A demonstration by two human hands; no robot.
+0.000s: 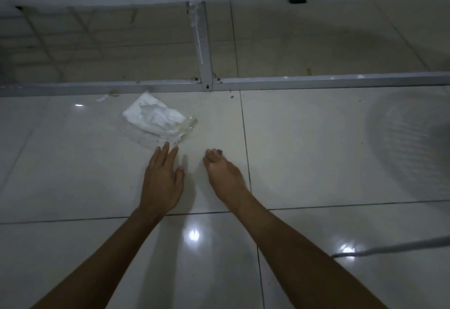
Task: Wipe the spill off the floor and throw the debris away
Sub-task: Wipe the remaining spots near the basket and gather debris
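A crumpled white tissue [153,116] lies on the glossy tiled floor, soaking in a clear wet puddle [187,127] whose edge curves below it. My left hand [162,182] rests flat on the tile, fingers spread, its fingertips at the puddle's lower edge just under the tissue. To its right, my right hand [222,174] has its fingertips pinched together on a small dark bit of debris [220,151], touching the floor.
A grey metal frame rail [316,81] crosses the floor behind the tissue, with an upright post [203,48]. Small dark specks [231,96] dot the tiles near it. A fan's blurred grille [411,143] and a grey cable [394,247] are at the right.
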